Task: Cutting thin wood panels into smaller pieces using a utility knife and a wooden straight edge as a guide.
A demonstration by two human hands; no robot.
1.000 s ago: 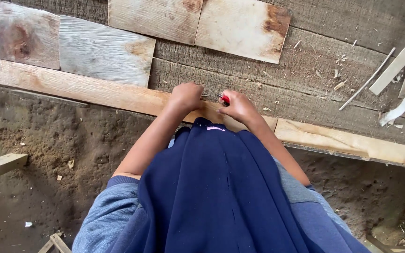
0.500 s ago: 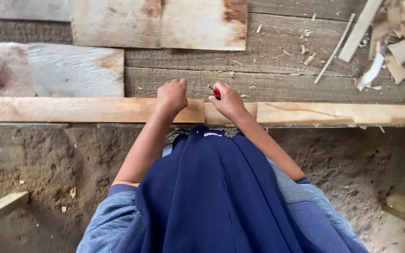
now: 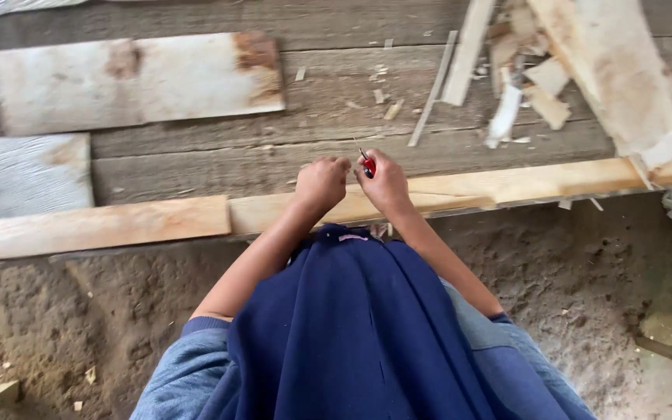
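My left hand rests as a closed fist on a long pale wooden plank that runs across the view. Close beside it, my right hand grips a small red-handled tool whose thin tip points up over the plank. Both forearms reach out from under a dark blue cloth that hangs over my lap. What the tool's tip touches is too small to tell.
Weathered grey boards lie behind the plank, with pale flat board pieces on them at left. Offcuts and splinters pile at upper right beside a wide pale board. Bare sandy ground lies below.
The view has swung, so the plank now slopes up to the right. My two hands have drawn closer together on it, the right still gripping the red-handled tool.
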